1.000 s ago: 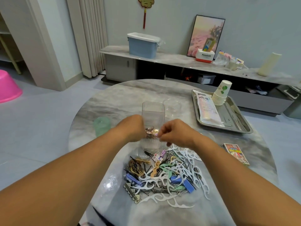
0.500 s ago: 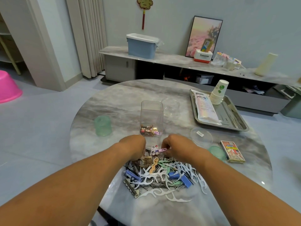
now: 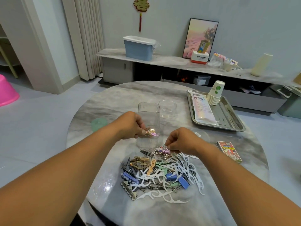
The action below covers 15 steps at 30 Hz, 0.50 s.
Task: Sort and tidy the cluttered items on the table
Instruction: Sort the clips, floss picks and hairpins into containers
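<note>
Since a moment ago the left hand [image 3: 130,126] has lifted from the pile to the clear rectangular container [image 3: 148,121] on the round marble worktop [image 3: 114,101], its curled fingers holding small clips. The right hand [image 3: 182,141] pinches a patterned hair clip [image 3: 160,150] at the far edge of the pile of clips, hairpins and floss picks [image 3: 161,173].

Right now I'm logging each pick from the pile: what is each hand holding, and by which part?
The right hand pinches a patterned hair clip by its right end. The left hand grips the clear box at its left side.
</note>
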Each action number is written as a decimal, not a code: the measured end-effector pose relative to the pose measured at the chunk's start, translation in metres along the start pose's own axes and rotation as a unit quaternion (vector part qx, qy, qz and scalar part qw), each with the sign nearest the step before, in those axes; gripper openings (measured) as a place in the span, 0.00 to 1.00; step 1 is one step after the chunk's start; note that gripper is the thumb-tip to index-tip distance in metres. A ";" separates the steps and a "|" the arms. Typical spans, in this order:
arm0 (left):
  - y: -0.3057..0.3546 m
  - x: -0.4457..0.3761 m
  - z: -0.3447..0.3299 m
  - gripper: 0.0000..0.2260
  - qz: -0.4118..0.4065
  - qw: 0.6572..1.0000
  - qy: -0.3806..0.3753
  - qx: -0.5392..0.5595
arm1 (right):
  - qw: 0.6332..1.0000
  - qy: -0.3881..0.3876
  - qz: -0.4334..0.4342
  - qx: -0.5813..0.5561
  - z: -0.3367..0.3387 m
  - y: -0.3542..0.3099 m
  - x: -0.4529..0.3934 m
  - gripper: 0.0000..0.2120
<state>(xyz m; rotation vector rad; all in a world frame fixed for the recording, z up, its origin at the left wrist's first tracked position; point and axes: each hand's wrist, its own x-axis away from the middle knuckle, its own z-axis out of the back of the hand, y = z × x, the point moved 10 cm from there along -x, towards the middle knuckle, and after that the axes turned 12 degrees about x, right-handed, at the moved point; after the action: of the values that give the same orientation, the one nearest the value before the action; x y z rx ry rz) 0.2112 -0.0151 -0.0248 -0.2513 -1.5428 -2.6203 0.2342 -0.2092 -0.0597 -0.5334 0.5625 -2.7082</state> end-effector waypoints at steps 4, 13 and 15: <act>-0.016 0.002 -0.024 0.04 0.053 0.991 -0.113 -0.051 | 0.994 -0.063 -0.018 0.089 -0.004 0.010 0.002 0.04; -0.032 0.008 -0.041 0.09 0.064 0.964 -0.166 -0.196 | 0.987 0.011 0.005 0.161 -0.031 -0.005 -0.015 0.17; -0.038 0.011 -0.050 0.13 0.070 0.956 -0.184 -0.217 | 0.983 0.007 -0.003 0.181 -0.040 -0.002 -0.020 0.10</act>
<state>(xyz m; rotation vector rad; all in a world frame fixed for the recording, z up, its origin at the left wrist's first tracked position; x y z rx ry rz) 0.1894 -0.0406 -0.0795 -0.8889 -0.9458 -2.8771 0.2341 -0.1870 -0.0988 -0.4182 0.0626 -2.7293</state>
